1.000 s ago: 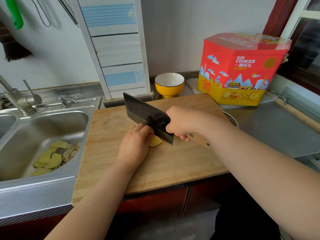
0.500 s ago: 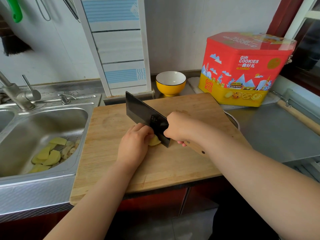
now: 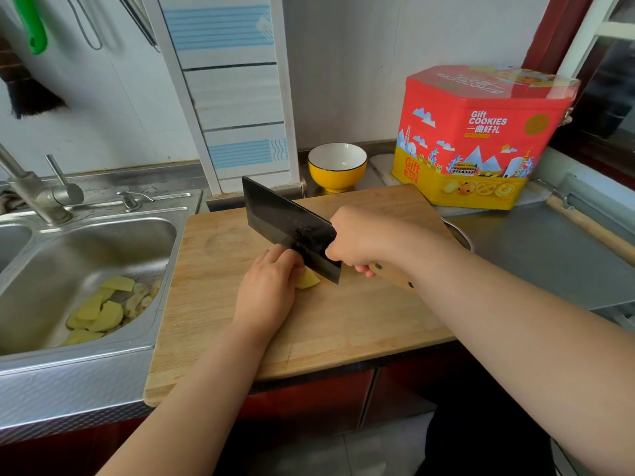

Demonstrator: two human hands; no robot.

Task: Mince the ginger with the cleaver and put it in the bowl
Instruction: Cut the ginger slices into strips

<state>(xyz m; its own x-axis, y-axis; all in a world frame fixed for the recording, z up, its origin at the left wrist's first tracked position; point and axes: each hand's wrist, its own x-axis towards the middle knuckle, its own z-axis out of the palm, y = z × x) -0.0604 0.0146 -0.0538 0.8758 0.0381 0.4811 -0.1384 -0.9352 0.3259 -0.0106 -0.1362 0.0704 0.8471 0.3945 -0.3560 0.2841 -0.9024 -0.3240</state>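
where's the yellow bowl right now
In the head view the yellow bowl stands on the counter by the back wall, just beyond the far edge of the cutting board and to the left of the red cookie tin.

A kitchen with a white wall (image 3: 360,63) behind a stainless steel counter (image 3: 549,255) and double sink (image 3: 86,242) with a faucet (image 3: 31,190). Dark red cabinet doors (image 3: 309,400) sit below; daylight enters a window (image 3: 611,80) at the right.

steel counter (image 3: 536,249) bears cutting board (image 3: 213,304).
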